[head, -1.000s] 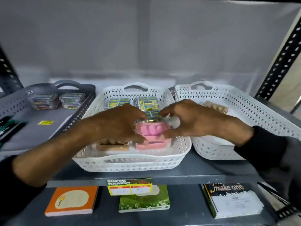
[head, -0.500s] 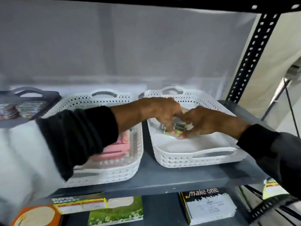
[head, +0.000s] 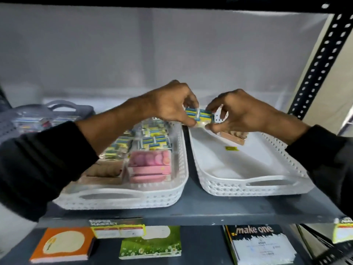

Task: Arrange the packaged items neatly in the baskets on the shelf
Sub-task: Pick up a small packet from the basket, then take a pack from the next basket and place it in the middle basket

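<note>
Both hands hold one small blue-and-yellow packet (head: 199, 115) in the air above the gap between two white baskets. My left hand (head: 172, 103) pinches its left end and my right hand (head: 236, 111) its right end. The middle white basket (head: 118, 197) holds several matching blue-and-yellow packets (head: 152, 139) at the back, pink packs (head: 150, 168) in front and brown packs (head: 103, 174) partly hidden by my left sleeve. The right white basket (head: 254, 185) holds a brown pack (head: 232, 136) at the back and a yellow sticker (head: 231, 148).
A grey basket (head: 63, 108) with wrapped packets stands at the far left. The perforated black shelf upright (head: 322, 64) rises at right. On the lower shelf lie an orange notebook (head: 63, 245), a green notebook (head: 152, 243) and a black "make one" notebook (head: 257, 243).
Both hands reached into the right basket, took the blue-and-yellow packet and lifted it up and left, toward the middle basket. The view swung right, then back a little.
</note>
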